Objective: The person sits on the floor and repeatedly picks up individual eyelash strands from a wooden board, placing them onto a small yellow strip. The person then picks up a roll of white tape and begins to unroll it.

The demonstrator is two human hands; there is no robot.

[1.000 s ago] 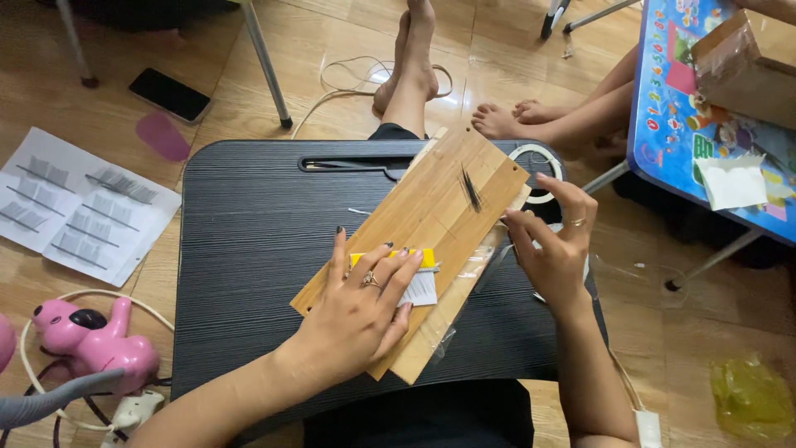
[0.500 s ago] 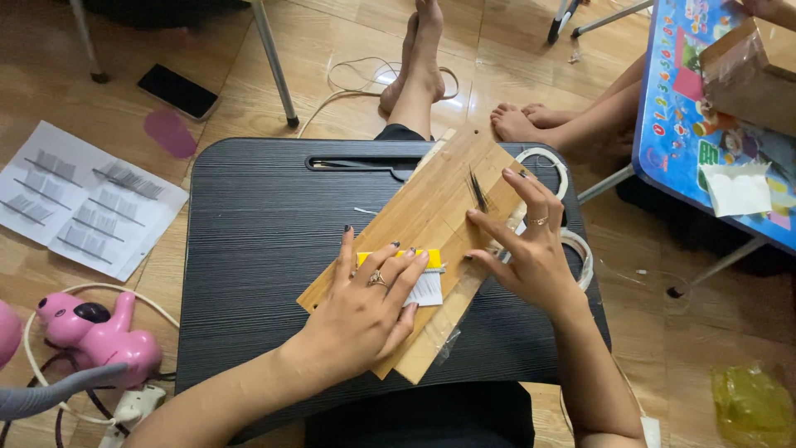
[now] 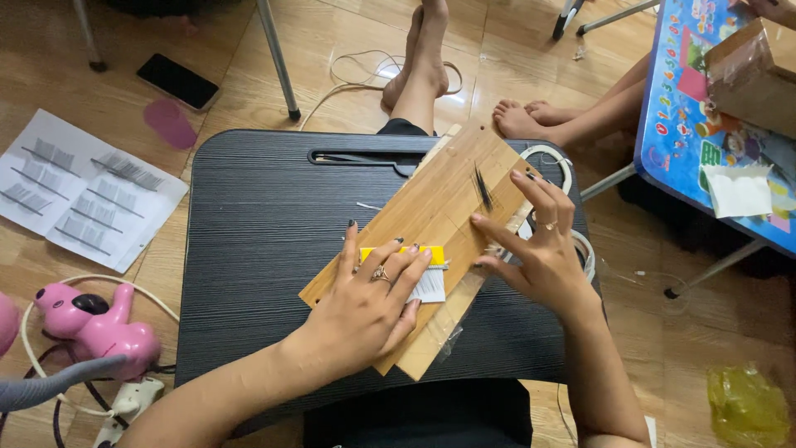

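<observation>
Your right hand (image 3: 539, 249) has moved in from the board's right edge; its open fingers now rest over the wooden board (image 3: 431, 216) near the dark lash tuft (image 3: 482, 187). Your left hand (image 3: 369, 303) stays flat, pinning the yellow-topped strip (image 3: 414, 265). The board overhangs the black surface (image 3: 249, 241) nowhere; open room lies left.

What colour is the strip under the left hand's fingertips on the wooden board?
Yellow: the strip on the wooden board, by the left hand, head view.

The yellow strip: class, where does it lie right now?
In the head view, the yellow strip lies on the wooden board, under the left hand's fingertips, left of the right hand.
</observation>
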